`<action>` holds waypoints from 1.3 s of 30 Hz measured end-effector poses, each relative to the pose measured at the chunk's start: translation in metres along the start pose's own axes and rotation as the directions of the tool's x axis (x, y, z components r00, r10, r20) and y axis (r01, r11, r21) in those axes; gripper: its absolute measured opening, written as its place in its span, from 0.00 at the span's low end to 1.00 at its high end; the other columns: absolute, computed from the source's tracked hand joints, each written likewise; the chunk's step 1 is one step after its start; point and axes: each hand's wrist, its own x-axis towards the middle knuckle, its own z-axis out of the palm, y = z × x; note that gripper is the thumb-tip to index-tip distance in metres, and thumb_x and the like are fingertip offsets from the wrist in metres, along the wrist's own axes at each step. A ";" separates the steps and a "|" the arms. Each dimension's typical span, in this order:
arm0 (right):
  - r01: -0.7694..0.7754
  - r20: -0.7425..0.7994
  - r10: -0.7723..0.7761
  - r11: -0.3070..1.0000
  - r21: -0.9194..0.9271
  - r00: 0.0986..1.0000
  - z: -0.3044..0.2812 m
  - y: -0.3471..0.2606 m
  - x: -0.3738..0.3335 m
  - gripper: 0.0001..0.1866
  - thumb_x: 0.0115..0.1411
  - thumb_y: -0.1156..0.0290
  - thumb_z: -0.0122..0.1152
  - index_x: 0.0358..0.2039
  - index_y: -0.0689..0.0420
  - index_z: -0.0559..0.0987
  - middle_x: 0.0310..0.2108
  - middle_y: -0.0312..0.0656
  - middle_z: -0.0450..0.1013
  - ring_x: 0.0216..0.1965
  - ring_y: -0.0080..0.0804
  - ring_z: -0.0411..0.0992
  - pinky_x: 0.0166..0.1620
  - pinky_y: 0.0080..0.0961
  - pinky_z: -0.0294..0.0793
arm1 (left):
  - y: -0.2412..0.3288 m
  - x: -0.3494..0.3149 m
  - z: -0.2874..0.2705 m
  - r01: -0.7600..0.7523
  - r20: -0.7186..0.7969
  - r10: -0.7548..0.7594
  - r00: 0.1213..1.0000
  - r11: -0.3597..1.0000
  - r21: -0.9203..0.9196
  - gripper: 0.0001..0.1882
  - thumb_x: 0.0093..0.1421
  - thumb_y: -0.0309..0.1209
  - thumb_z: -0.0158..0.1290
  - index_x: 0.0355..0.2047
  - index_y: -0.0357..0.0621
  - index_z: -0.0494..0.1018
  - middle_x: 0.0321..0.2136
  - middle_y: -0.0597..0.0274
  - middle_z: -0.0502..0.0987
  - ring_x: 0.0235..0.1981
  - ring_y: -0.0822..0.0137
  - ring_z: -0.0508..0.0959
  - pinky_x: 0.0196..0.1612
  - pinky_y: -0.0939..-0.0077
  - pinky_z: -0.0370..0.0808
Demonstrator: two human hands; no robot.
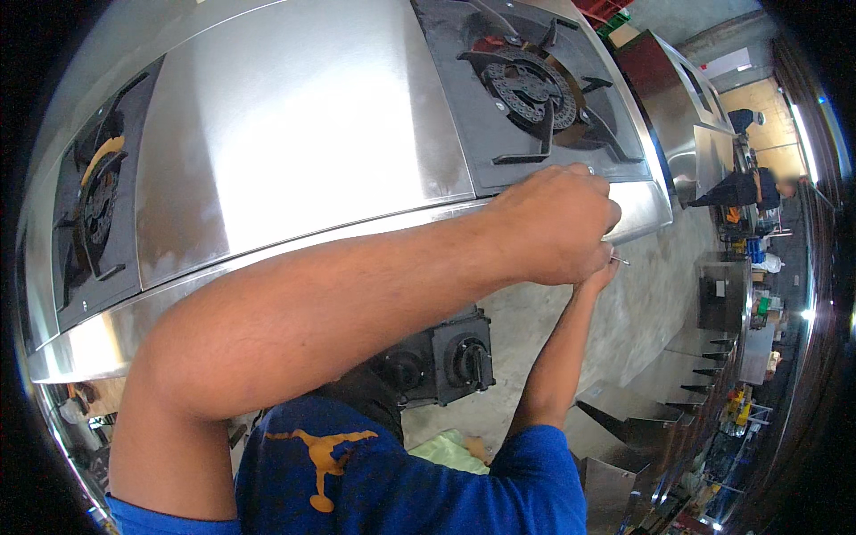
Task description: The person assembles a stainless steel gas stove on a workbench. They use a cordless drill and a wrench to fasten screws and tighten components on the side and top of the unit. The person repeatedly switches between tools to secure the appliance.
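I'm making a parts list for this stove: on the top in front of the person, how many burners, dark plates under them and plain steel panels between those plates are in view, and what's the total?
Burners: 2
Dark plates: 2
Plain steel panel: 1
Total: 5

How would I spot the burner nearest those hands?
Start with the wide steel stove top, then find the dark panel at its right. The right-hand burner sits there, a round metal disc amid dark pot supports, just beyond the left hand. Unlike the left-hand burner, it shows no yellow-tan arc.
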 end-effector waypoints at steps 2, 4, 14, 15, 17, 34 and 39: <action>0.294 0.183 -0.252 0.919 -0.262 0.950 0.004 -0.002 -0.018 0.12 0.66 0.70 0.52 0.46 0.62 0.74 0.36 0.45 0.75 0.33 0.41 0.76 0.36 0.33 0.76 | 0.000 0.001 0.001 -0.001 0.010 0.001 1.000 1.000 0.023 0.16 0.55 0.40 0.57 0.33 0.38 0.79 0.37 0.49 0.77 0.46 0.47 0.75 0.49 0.53 0.74; 0.564 0.399 -0.410 0.695 -0.446 0.820 0.005 -0.008 -0.037 0.12 0.65 0.69 0.53 0.44 0.63 0.75 0.36 0.49 0.76 0.34 0.46 0.76 0.37 0.36 0.75 | 0.000 0.001 0.002 -0.018 -0.019 0.018 1.000 1.000 0.004 0.16 0.55 0.40 0.57 0.33 0.38 0.79 0.37 0.48 0.77 0.45 0.47 0.75 0.49 0.53 0.74; 0.747 0.641 -0.387 0.391 -0.538 0.663 0.038 -0.020 -0.099 0.18 0.61 0.61 0.59 0.46 0.60 0.75 0.48 0.57 0.73 0.48 0.62 0.70 0.46 0.48 0.71 | 0.000 -0.001 0.002 -0.049 -0.023 0.050 0.998 0.998 0.034 0.16 0.56 0.41 0.57 0.34 0.39 0.78 0.37 0.49 0.76 0.45 0.48 0.75 0.49 0.53 0.73; 0.797 0.682 -0.414 0.342 -0.497 0.603 0.040 -0.021 -0.102 0.19 0.61 0.60 0.59 0.47 0.60 0.75 0.49 0.57 0.72 0.48 0.62 0.70 0.47 0.48 0.70 | 0.000 -0.001 0.002 -0.042 -0.018 0.043 0.999 0.998 0.038 0.16 0.56 0.41 0.57 0.34 0.39 0.78 0.37 0.49 0.76 0.45 0.48 0.75 0.49 0.53 0.73; 0.822 0.721 -0.396 0.308 -0.479 0.568 0.045 -0.025 -0.107 0.19 0.61 0.60 0.59 0.47 0.60 0.75 0.49 0.57 0.72 0.48 0.62 0.70 0.47 0.48 0.70 | 0.000 -0.001 0.002 -0.028 -0.011 0.028 1.000 0.998 0.047 0.16 0.56 0.41 0.57 0.34 0.39 0.78 0.37 0.49 0.76 0.46 0.48 0.75 0.49 0.53 0.73; 0.739 0.748 -0.127 0.329 -0.588 0.652 0.043 -0.041 -0.101 0.21 0.62 0.60 0.58 0.50 0.61 0.73 0.49 0.57 0.72 0.49 0.62 0.70 0.48 0.46 0.70 | 0.000 0.000 0.003 -0.035 -0.027 0.036 0.999 0.999 0.036 0.16 0.55 0.40 0.57 0.33 0.37 0.78 0.36 0.47 0.77 0.45 0.47 0.76 0.50 0.53 0.74; 0.462 0.466 -0.106 0.443 -0.769 0.878 0.013 -0.023 -0.022 0.19 0.64 0.65 0.54 0.51 0.62 0.71 0.49 0.55 0.73 0.48 0.55 0.73 0.48 0.42 0.72 | 0.001 0.000 0.004 -0.015 -0.024 0.016 1.000 0.999 0.052 0.17 0.54 0.40 0.57 0.33 0.37 0.78 0.36 0.47 0.77 0.45 0.47 0.75 0.49 0.53 0.74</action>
